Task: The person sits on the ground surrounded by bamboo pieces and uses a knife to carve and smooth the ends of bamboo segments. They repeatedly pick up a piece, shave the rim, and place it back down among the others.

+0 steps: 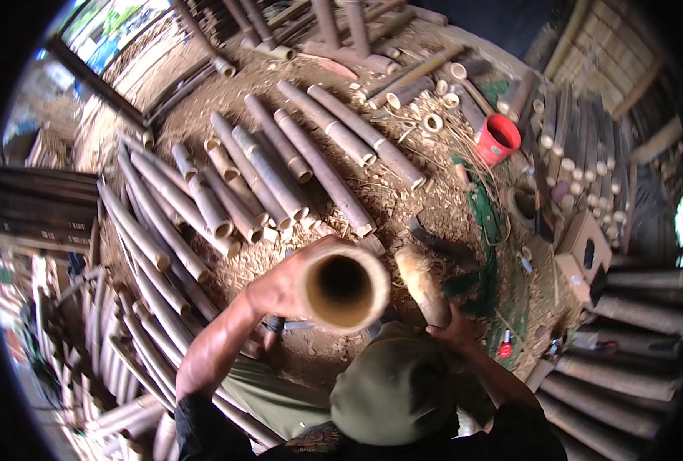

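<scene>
My left hand (274, 286) is wrapped round a bamboo tube (379, 298) that stands upright, its round open mouth facing up. The tube's lower part is hidden beneath its rim. To the right of the tube, my right hand (455, 330) grips the dark lower end of a short wooden club (418, 284). The club's far end is pale and looks worn or frayed. It is tilted away from me, and a small gap separates it from the tube's rim. An olive cloth cap (391, 384) covers the area below both hands.
Several bamboo poles (311, 173) lie ahead on ground strewn with wood chips (403, 207). More long poles (157, 223) are piled at the left. A red bucket (498, 140) stands at the far right. Cut bamboo pieces (580, 138) are stacked beyond a cardboard box (583, 250).
</scene>
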Demonstrator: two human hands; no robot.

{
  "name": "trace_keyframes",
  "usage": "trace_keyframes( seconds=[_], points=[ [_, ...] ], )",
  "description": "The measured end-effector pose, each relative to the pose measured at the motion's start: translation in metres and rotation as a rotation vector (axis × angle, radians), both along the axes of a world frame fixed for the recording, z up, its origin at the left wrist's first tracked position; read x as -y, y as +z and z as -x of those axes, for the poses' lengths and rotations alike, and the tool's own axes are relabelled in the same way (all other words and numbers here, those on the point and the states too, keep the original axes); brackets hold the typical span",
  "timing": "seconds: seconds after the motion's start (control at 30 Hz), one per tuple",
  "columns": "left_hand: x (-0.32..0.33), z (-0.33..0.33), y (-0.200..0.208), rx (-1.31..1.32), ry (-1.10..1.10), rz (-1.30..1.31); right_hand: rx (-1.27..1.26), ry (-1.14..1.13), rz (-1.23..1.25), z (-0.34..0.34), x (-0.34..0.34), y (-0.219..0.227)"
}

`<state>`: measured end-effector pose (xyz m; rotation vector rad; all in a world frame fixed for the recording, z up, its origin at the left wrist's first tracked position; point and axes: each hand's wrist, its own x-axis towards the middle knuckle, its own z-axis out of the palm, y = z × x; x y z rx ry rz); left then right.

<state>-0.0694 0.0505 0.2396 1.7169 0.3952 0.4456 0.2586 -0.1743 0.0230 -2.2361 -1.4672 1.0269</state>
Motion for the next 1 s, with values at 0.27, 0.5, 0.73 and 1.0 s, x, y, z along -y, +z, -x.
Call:
trace_keyframes(
  seconds=[0.27,0.5,0.73,1.0],
  points=[
    [0.03,0.043,-0.108,-0.471,0.436,-0.24,-0.55,0.173,-0.847,0.096,-0.112,0.045],
    [0.036,0.023,-0.278,-0.403,0.821,0.09,-1.165,0.976,-0.923,0.172,-0.21,0.201],
    [0.045,0.013,-0.259,-0.593,0.68,-0.083,-1.263,0.841,-1.092,0.167,-0.217,0.193],
    [0.033,0.003,-0.253,-0.562,0.716,-0.046,-1.188,0.91,-1.001,0.178,-0.216,0.195]
  ],
)
